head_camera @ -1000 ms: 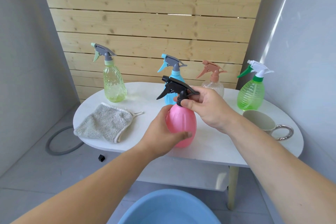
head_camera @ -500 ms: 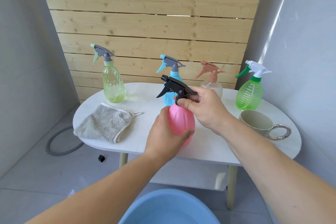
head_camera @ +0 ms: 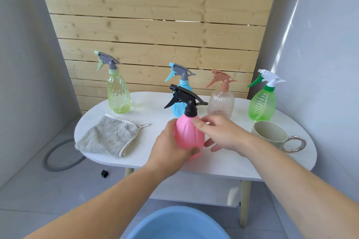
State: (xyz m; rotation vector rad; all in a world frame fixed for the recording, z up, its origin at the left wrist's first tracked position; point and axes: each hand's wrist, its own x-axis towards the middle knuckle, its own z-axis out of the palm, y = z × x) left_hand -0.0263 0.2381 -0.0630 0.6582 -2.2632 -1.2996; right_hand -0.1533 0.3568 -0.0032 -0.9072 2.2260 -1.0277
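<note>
A pink spray bottle (head_camera: 189, 135) with a black trigger head (head_camera: 185, 100) stands upright near the front of the white oval table (head_camera: 223, 163). My left hand (head_camera: 171, 147) grips the bottle's body from the left, thumb across its lower front. My right hand (head_camera: 221, 134) hovers just right of the bottle with fingers spread and relaxed. Its thumb tip is close to the pink shoulder, and it holds nothing.
Behind stand a yellow-green bottle (head_camera: 118, 95), a blue bottle (head_camera: 179, 91), a clear bottle with a brown head (head_camera: 221, 103) and a green bottle (head_camera: 262, 103). A grey cloth (head_camera: 108, 137) lies left, a beige mug (head_camera: 272, 134) right. A blue basin (head_camera: 174, 223) sits below.
My right hand has let go of the black trigger head and dropped down to the right of the bottle, fingers opening. My left hand keeps its hold on the pink body.
</note>
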